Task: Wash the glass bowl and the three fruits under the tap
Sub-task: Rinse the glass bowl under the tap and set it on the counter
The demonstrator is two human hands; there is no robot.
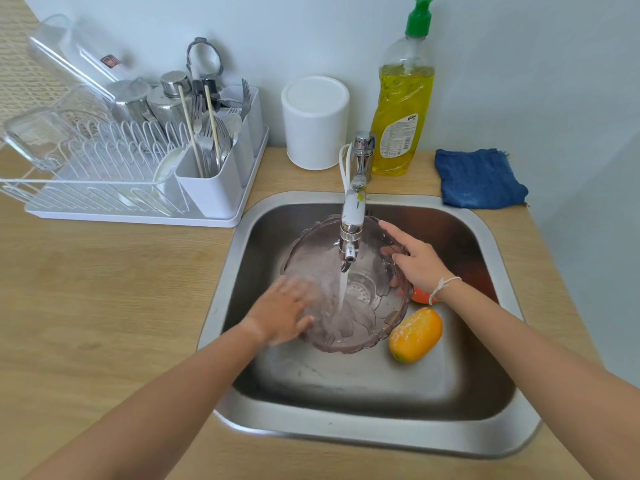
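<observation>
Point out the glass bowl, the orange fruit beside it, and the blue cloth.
Glass bowl (360, 327), head view, on its lower inner wall.
Orange fruit (415, 335), head view, on the middle of its skin.
Blue cloth (479, 178), head view, on the middle of the folded fabric.

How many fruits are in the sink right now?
2 visible: an orange-yellow fruit right of the glass bowl, and a red-orange fruit mostly hidden behind the right wrist. A third may be hidden.
</observation>
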